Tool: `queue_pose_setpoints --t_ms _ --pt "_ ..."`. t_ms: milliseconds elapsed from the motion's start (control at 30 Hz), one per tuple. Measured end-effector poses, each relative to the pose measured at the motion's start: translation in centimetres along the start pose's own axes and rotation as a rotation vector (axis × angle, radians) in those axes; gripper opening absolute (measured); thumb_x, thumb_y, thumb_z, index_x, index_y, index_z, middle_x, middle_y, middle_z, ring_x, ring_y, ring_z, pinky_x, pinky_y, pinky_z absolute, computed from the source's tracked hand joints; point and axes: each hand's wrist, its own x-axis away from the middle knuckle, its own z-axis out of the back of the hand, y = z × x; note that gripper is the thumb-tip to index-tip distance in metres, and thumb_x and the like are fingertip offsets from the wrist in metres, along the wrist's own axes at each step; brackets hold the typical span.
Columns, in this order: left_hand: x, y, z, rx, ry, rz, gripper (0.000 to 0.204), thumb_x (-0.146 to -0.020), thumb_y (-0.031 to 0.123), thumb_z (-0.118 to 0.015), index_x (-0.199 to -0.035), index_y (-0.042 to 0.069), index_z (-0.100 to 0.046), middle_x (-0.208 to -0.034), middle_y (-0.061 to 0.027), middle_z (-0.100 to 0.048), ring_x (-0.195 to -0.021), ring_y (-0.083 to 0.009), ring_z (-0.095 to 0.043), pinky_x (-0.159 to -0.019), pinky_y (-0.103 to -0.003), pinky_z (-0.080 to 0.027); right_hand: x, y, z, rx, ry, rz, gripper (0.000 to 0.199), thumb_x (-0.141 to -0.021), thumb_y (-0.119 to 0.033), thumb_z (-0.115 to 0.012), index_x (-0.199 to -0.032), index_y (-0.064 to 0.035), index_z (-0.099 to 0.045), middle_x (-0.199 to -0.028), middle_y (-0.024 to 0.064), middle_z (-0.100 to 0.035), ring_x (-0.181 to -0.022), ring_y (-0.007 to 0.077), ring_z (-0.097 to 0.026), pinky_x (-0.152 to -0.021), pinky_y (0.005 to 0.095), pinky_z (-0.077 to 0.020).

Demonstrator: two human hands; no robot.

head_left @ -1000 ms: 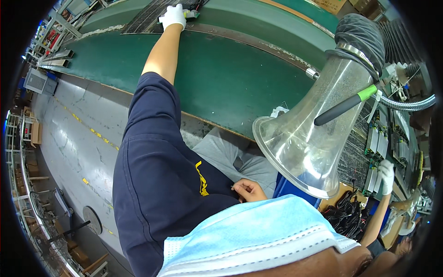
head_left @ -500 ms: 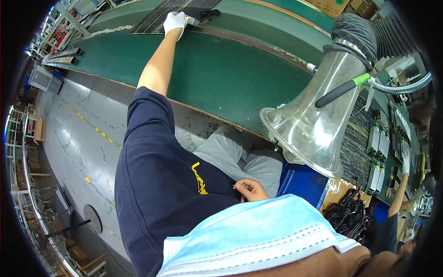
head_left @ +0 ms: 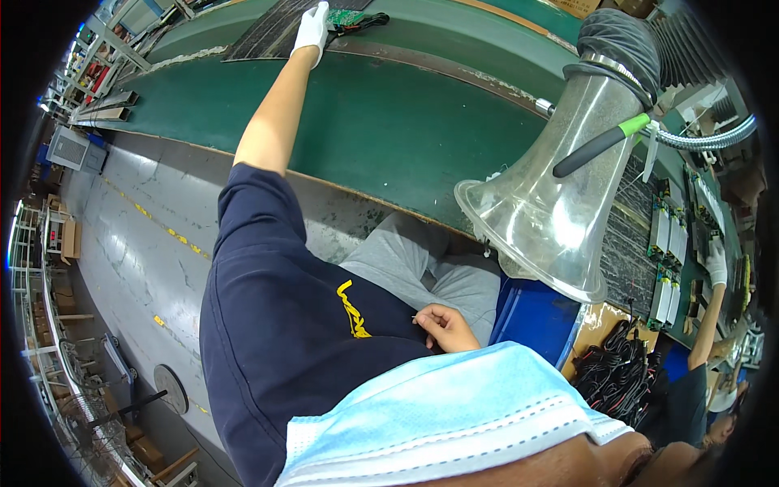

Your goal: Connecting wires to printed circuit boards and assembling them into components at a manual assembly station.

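My left hand (head_left: 312, 32), in a white glove, reaches across the green workbench (head_left: 389, 122) to the strip behind it. Its fingers look stretched out beside a green circuit board (head_left: 346, 16), touching or nearly touching its left edge. A black cable (head_left: 363, 24) trails from the board. Both are near a dark, streaked mat (head_left: 264, 32). My right hand (head_left: 450, 329) is bare and rests close to my body above my lap. Its thumb and fingers pinch together on something small and pale, too little to make out.
A clear funnel-shaped extraction hood (head_left: 560, 203) with a black and green handle (head_left: 600, 150) hangs at right. Below it are a blue bin (head_left: 531, 321) and bundled black cables (head_left: 621, 373). Farther right, a co-worker's gloved hand (head_left: 716, 266) is near white-and-green modules (head_left: 669, 235).
My left hand has shifted slightly farther away and its fingers have straightened. The board's green face now shows where a grey-white part was seen. My right hand keeps its pinch.
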Motion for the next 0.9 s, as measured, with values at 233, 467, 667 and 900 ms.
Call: queue_pose_setpoints --t_ms 233,467,667,900 --pt "22.2 17.7 6.1 0.355 -0.547 0.213 0.046 -0.101 0.025 -0.053 -0.137 -0.001 -0.042 -0.118 -0.0172 -0.064 -0.105 -0.0228 -0.065 -0.093 -0.033 -0.051 0.0 -0.5 -1.1 -0.061 0.063 0.075 0.018 -0.099 -0.018 -0.058 -0.098 -0.0012 -0.063 -0.086 0.0016 -0.063 -0.057 0.0062 -0.053 -0.050 0.0209 -0.0434" --pt "44.2 20.8 5.1 0.344 -0.629 0.332 0.055 -0.094 0.004 -0.062 -0.142 0.004 -0.037 -0.129 -0.0160 -0.057 -0.114 -0.0221 -0.060 -0.096 -0.033 -0.049 1.0 -5.0 -4.8 0.003 0.136 0.388 0.019 -0.089 -0.016 -0.072 -0.084 -0.0025 -0.061 -0.065 -0.0023 -0.054 -0.054 0.0063 -0.046 -0.049 0.0236 -0.0361" --pt "50.8 20.7 1.7 0.393 -0.515 0.476 0.066 -0.089 -0.001 -0.065 -0.145 0.006 -0.032 -0.137 -0.0159 -0.050 -0.120 -0.0225 -0.055 -0.099 -0.034 -0.047 1.4 -4.9 -6.6 0.555 0.400 0.542 0.017 -0.082 -0.012 -0.075 -0.080 -0.0012 -0.062 -0.065 0.0064 -0.055 -0.057 0.0146 -0.054 -0.053 0.0303 -0.0418" --pt "51.7 21.1 1.6 0.184 -0.502 0.161 0.067 -0.087 0.013 -0.071 -0.143 0.000 -0.037 -0.134 -0.0159 -0.053 -0.120 -0.0251 -0.056 -0.102 -0.036 -0.044 2.5 -1.5 -6.7 0.602 0.421 0.684 0.019 -0.084 -0.016 -0.072 -0.077 -0.0006 -0.063 -0.067 0.0095 -0.058 -0.055 0.0201 -0.055 -0.053 0.0331 -0.0431"
